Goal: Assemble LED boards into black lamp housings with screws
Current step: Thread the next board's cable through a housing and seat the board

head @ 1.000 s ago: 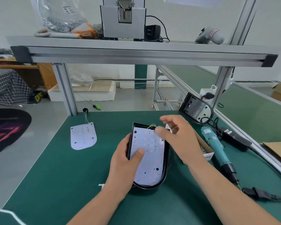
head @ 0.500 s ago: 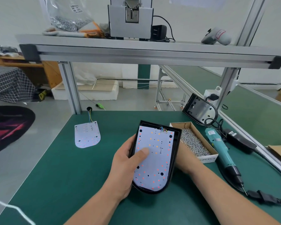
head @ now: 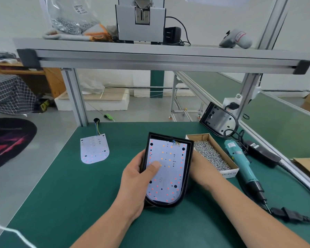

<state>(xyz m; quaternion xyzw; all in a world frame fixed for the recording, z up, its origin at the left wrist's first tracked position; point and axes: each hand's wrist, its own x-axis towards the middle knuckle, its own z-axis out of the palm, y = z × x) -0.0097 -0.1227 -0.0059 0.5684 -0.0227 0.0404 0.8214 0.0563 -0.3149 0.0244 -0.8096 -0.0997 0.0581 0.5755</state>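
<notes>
Both our hands are on the black, D-shaped plastic lamp housing (head: 189,158), which we hold over the green table mat (head: 61,194), tilted toward us so that we look straight into it. The white LED board with red and orange dots (head: 170,169) lies inside this housing, its wires at the far edge. Our left hand (head: 137,179) grips the left wall, and its thumb presses flat on the board; we think this seats the board and stops it from sliding in the tilted shell. Our right hand (head: 199,167) supports the right wall, but its fingers are hidden behind the housing, so we cannot tell how far they are closed. The open cardboard box of silver screws (head: 211,154) and the teal electric screwdriver (head: 240,161) lie just beside, at the right, near the hand that will need them. We see no screw in the board yet.
</notes>
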